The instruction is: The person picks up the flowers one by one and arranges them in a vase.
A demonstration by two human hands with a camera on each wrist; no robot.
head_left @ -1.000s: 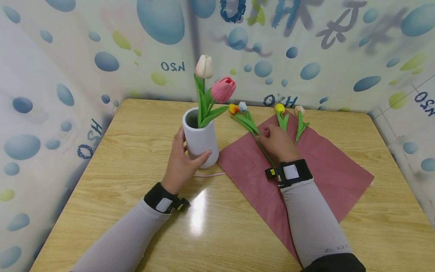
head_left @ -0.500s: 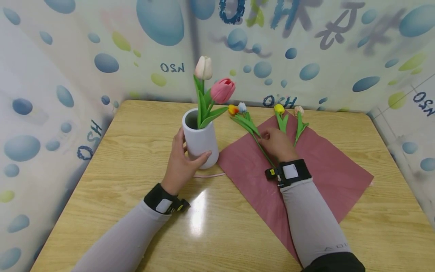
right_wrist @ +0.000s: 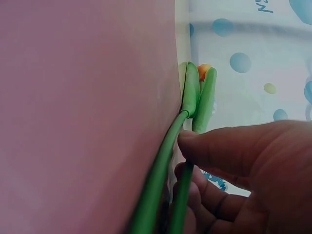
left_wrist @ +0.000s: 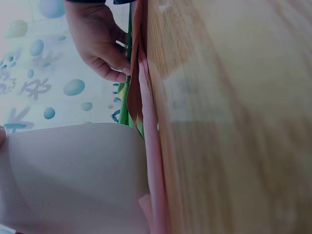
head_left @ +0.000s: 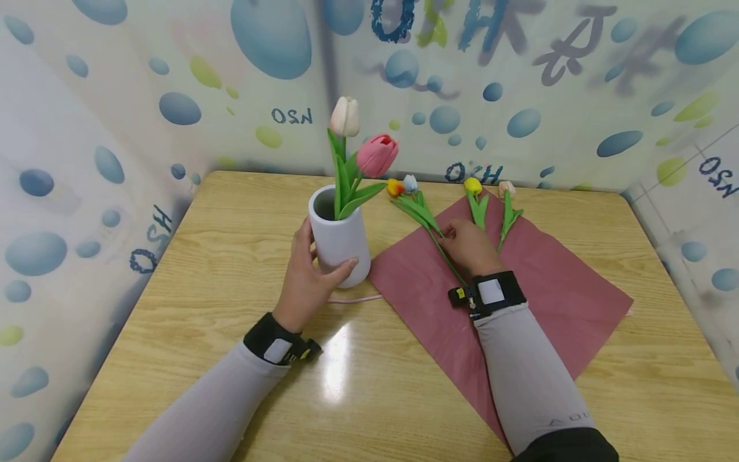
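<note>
A dark-pink sheet [head_left: 571, 289] runs partly under the right sleeve [head_left: 531, 372]. To its left stands a white vase [head_left: 339, 250], gripped by the left hand [head_left: 305, 279], fingers partly hidden. The right hand [head_left: 470, 247] pinches a green stem [right_wrist: 182, 197], from the orange bloom [head_left: 395, 187] or blue bloom [head_left: 410, 183], I can't tell which.

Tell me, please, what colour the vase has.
The vase is plain white; the head view shows it best.

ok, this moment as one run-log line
left hand: holds white vase; right hand: pinches green stem; in vase: white tulip, pink tulip; maroon paper: beside vase
</note>
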